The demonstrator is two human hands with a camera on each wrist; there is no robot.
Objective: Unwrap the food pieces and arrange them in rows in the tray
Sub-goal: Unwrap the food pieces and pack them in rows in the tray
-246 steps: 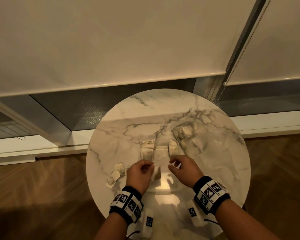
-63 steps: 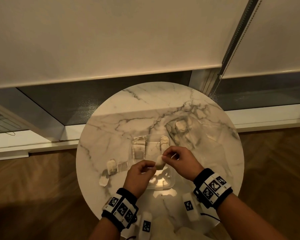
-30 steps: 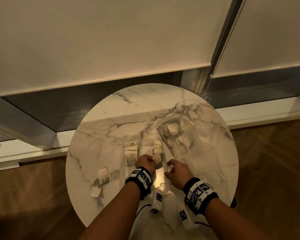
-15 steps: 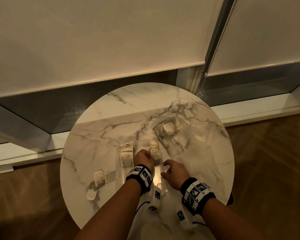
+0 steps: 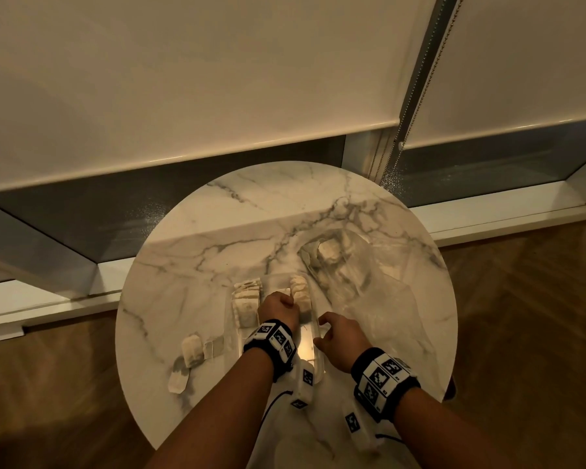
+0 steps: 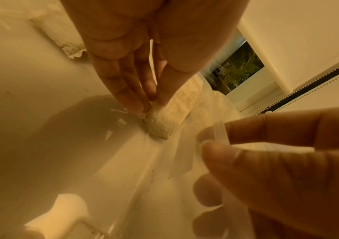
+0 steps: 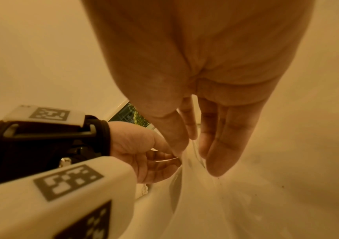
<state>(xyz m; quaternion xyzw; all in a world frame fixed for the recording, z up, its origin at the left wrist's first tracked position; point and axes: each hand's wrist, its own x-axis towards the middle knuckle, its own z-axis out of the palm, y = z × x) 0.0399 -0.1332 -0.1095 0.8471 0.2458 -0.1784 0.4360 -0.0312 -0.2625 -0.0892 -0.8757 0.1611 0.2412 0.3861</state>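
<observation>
A clear plastic tray (image 5: pixel 308 345) sits in the middle of the round marble table (image 5: pixel 251 211). It holds a left row of pale unwrapped food pieces (image 5: pixel 246 301) and a shorter right row (image 5: pixel 299 288). My left hand (image 5: pixel 278 306) reaches into the tray and pinches a food piece (image 6: pixel 160 125) against the tray floor at the near end of the right row. My right hand (image 5: pixel 334 330) pinches the tray's right rim (image 6: pixel 219 129) between thumb and fingers, which the right wrist view also shows.
A crumpled clear bag (image 5: pixel 352 265) with one pale piece (image 5: pixel 329 251) inside lies at the back right. On the table's left lie a wrapped piece (image 5: pixel 192 348), a clear wrapper (image 5: pixel 217 346) and another pale bit (image 5: pixel 178 382). A bead cord (image 5: pixel 416 79) hangs by the window.
My left hand carried the unwrapped piece forward and down to the right row in the tray. My right hand let go of it and dropped to the tray's right rim.
</observation>
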